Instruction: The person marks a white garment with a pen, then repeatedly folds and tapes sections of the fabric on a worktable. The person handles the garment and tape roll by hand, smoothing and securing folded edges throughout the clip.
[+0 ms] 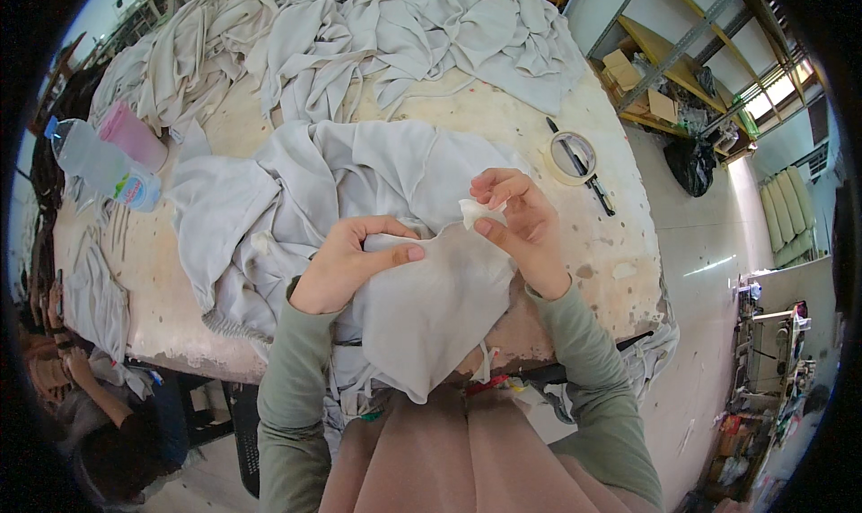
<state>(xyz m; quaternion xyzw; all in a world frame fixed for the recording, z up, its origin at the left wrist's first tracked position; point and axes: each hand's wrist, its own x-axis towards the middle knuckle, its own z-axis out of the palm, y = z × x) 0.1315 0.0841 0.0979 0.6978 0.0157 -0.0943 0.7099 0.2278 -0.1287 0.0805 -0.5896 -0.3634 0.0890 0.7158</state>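
A light grey cloth garment (431,306) lies bunched on the table, and its front part drapes over the near edge. My left hand (359,257) pinches the cloth's edge between thumb and fingers near the middle. Just right of it, my right hand (528,221) grips a small, crumpled white piece (476,212) between thumb and fingers, at the same edge of the cloth. Whether this piece is tape, a label or a scrap I cannot make out. A gathered, elastic-looking edge of the garment shows at its lower left.
Beyond lies a large heap of grey cloth (359,37). A tape roll (549,158) sits around a black pen-like tool (599,195) at right. A water bottle (99,158) and a pink cup (135,136) stand left. Another person's arm (99,392) shows lower left; shelves (664,64) stand far right.
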